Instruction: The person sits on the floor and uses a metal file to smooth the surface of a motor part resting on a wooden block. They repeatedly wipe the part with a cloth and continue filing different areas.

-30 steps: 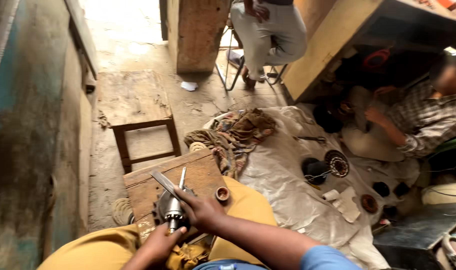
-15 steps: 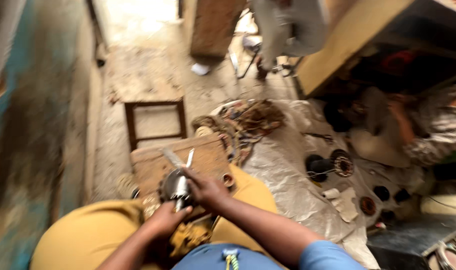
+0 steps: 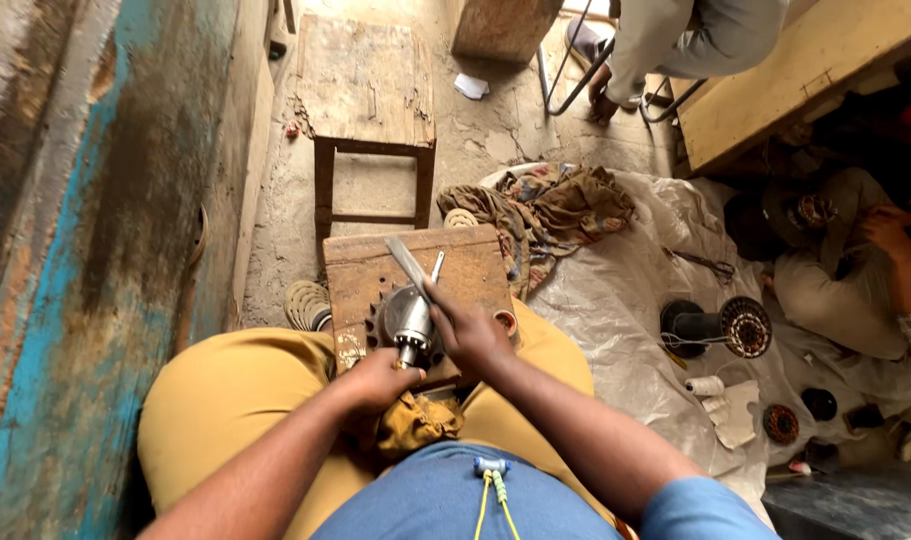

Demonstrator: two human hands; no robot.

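Slippage is your risk: your right hand (image 3: 468,335) is closed around the metal rotor (image 3: 408,320) standing on the wooden block (image 3: 416,272) across your knees, your left hand (image 3: 381,380) pinches its shaft end, and a sideways push could tip it off.

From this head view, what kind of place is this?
Likely a small repair workshop for electric motors, worked on the floor. The left hand and right hand hold a metal motor part over a wooden block; wound coils lie on a plastic sheet.
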